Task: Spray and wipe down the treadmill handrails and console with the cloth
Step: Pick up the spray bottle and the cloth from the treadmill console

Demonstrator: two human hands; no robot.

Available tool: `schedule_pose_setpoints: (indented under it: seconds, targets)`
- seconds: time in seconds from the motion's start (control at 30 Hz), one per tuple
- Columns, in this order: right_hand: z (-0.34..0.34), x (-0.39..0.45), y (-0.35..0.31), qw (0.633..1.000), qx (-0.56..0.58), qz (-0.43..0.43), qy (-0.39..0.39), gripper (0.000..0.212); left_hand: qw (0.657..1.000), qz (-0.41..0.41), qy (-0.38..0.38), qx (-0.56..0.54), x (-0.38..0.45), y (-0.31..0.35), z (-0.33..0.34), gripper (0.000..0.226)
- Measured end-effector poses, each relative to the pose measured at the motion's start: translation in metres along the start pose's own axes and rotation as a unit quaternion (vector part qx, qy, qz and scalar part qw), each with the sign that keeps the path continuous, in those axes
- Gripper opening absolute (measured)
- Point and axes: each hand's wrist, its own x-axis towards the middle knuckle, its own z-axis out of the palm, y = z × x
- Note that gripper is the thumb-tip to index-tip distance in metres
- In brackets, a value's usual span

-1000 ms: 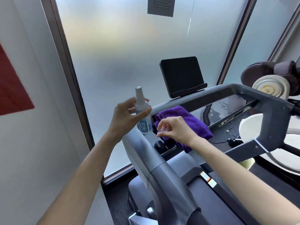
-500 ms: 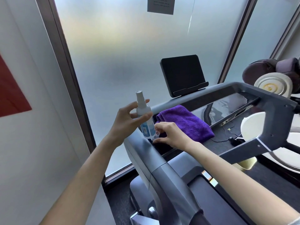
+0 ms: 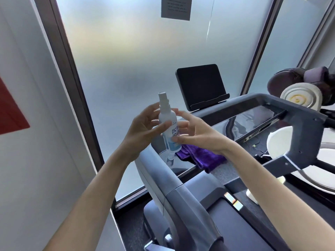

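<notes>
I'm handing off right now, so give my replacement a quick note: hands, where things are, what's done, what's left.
Left hand: holds the spray bottle upright above the left handrail, nozzle uncapped.
Right hand: fingers touching the bottle's other side; whether it grips is unclear.
Purple cloth: lying on the console, untouched.
Small clear cap: sits on the console by the cloth.
Done: bottle picked up, cap off.
Left: spray, then wipe handrails and console.

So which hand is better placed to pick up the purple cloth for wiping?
Probably the right hand. It hovers just above the purple cloth on the treadmill console, its fingers only touching the spray bottle. The left hand has the grip on the bottle.
</notes>
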Motion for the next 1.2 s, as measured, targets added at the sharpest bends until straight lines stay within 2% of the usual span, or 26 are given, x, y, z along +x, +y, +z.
schedule_pose_setpoints:
  seconds: [0.1, 0.17, 0.23, 0.37, 0.5, 0.57, 0.73, 0.87, 0.97, 1.07, 1.2]
  targets:
    - [0.008, -0.001, 0.006, 0.998, 0.01, -0.022, 0.065, 0.073, 1.0, -0.004, 0.004, -0.026, -0.001, -0.001, 0.004, 0.06]
    - [0.013, -0.002, 0.01, 0.991, -0.003, -0.055, 0.121, 0.077, 0.999, -0.024, 0.022, -0.007, -0.004, -0.006, 0.005, 0.066]
    - [0.015, -0.003, 0.013, 0.983, -0.028, -0.089, 0.156, 0.08, 0.998, -0.055, 0.004, 0.004, -0.01, -0.012, 0.006, 0.069]
    - [0.013, -0.004, 0.018, 0.986, -0.008, -0.106, 0.128, 0.091, 0.995, -0.089, -0.027, -0.021, -0.018, -0.018, 0.008, 0.064]
    - [0.008, -0.003, 0.023, 0.986, 0.006, -0.11, 0.121, 0.085, 0.997, -0.072, -0.036, 0.013, -0.016, -0.015, 0.01, 0.068]
    - [0.009, -0.001, 0.023, 0.985, -0.002, -0.122, 0.126, 0.086, 0.998, -0.05, -0.013, 0.027, -0.015, -0.016, 0.015, 0.071]
    - [0.008, 0.01, 0.015, 0.948, -0.115, -0.196, 0.224, 0.092, 0.998, -0.015, 0.022, 0.058, -0.014, -0.023, 0.026, 0.081]
    - [0.008, 0.018, 0.011, 0.94, -0.08, -0.218, 0.249, 0.088, 0.997, -0.02, 0.041, 0.061, -0.011, -0.026, 0.029, 0.085]
    - [0.007, 0.015, 0.013, 0.94, -0.07, -0.212, 0.26, 0.075, 0.994, -0.032, -0.002, 0.106, -0.006, -0.021, 0.027, 0.088]
    - [-0.003, 0.005, 0.02, 0.938, -0.121, -0.19, 0.264, 0.071, 0.979, -0.096, -0.09, 0.156, 0.008, -0.014, 0.002, 0.075]
    - [-0.017, -0.011, 0.027, 0.949, -0.128, -0.136, 0.255, 0.069, 0.971, -0.102, -0.056, 0.208, 0.054, -0.019, -0.002, 0.042]
